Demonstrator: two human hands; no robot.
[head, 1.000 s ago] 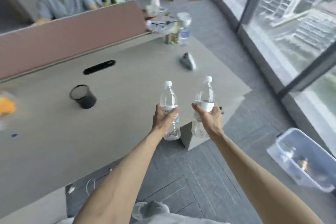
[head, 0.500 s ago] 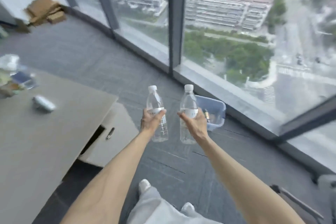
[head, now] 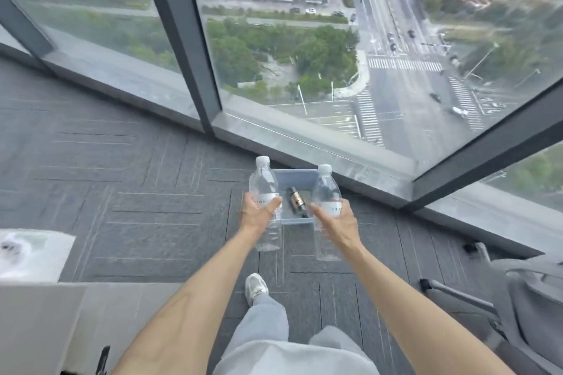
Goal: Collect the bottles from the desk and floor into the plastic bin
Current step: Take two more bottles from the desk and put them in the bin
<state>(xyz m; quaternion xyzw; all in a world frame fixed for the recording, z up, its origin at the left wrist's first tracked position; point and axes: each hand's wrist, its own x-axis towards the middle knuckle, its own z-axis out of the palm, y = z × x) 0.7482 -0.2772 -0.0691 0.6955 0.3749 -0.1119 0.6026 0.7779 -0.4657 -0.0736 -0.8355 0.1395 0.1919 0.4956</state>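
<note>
Bottle (head: 263, 184) upright in left grip (head: 259, 215), second bottle (head: 326, 189) in right grip (head: 333, 219), bin (head: 292, 171) between.

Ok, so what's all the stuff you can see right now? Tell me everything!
Bin: one, pale blue, on the floor by the window.
Small bottle: one, dark and gold, lying inside the bin.
Left bottle: one, clear with white cap, held upright in front of the bin.
Right bottle: one, clear with white cap, held upright in front of the bin.
Floor: one, grey carpet tiles.
Window: big glass panes in dark frames, street far below.
Desk: one, pale, bottom left corner.
Chair: one, grey, right edge.
Shoe: one, white, on the floor.
Trousers: light grey, bottom middle.
Left hand: grips the left bottle.
Right hand: grips the right bottle.
</note>
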